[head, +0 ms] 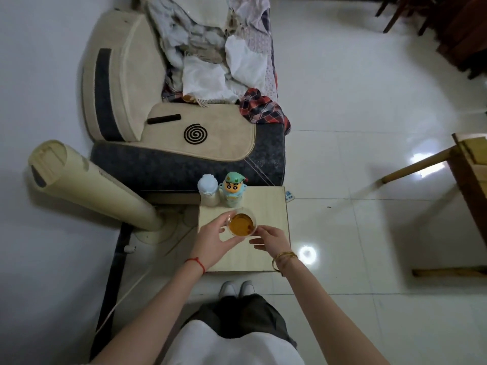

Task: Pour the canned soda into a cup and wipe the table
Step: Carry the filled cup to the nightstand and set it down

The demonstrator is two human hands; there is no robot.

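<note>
Shoes, pale and side by side, show just below the near edge of a small square table of light wood that stands on glossy white floor tiles. Both forearms reach forward over it from the bottom of the view. The left wrist wears a red string bracelet, the right wrist gold bangles.

Between the two hands sits a clear cup, round and wide-mouthed, holding amber-orange liquid nearly to the rim; it is over the table's middle, toward the left half. The left hand curls loosely around the cup's left side, thumb near the rim and fingers under its near edge. The right hand is half open, fingertips by the cup's right lower edge; whether they touch the glass I cannot tell.

Beyond the cup, at the table's far left corner, stand a white-lidded bottle and, just beside it, a mint-green cartoon figure bottle. Left of the table leans a cream tower fan. Behind it all is a sofa with piled clothes.
</note>
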